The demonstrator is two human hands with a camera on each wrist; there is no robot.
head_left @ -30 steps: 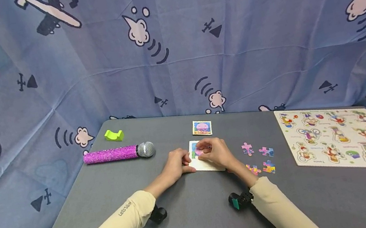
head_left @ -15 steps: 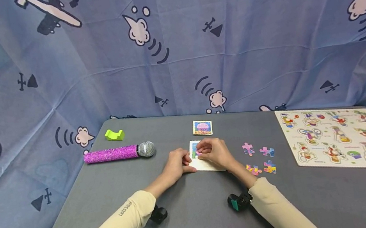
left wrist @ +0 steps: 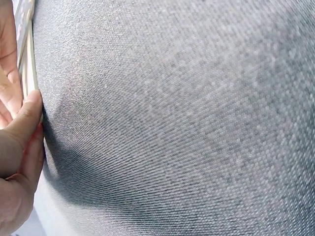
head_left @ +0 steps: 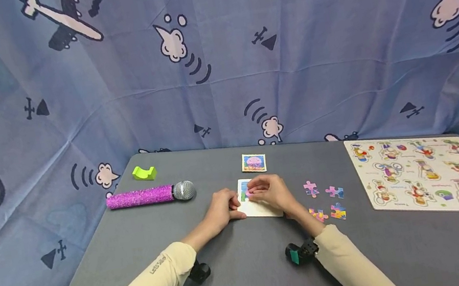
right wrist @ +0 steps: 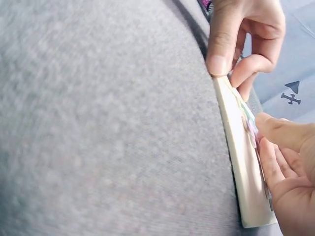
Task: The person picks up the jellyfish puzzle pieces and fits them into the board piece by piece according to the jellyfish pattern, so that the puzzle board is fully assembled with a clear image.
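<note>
A grey, cloth-covered desk (head_left: 248, 268) carries everything. Toward its left edge lies a microphone (head_left: 148, 195) with a glittery purple handle, its silver mesh head pointing right; just behind it stands a small lime-green holder (head_left: 144, 173). Near the middle of the far edge lies a square picture (head_left: 253, 162), and in front of that, apart from it, a white puzzle tray (head_left: 266, 210) lies flat. To the tray's right, four loose puzzle pieces (head_left: 338, 211) form two rows. A large cartoon board (head_left: 409, 173) lies at far right.

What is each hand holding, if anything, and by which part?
The left hand holds the white board by its left edge. Whether the right hand over it pinches a piece cannot be told.
</note>
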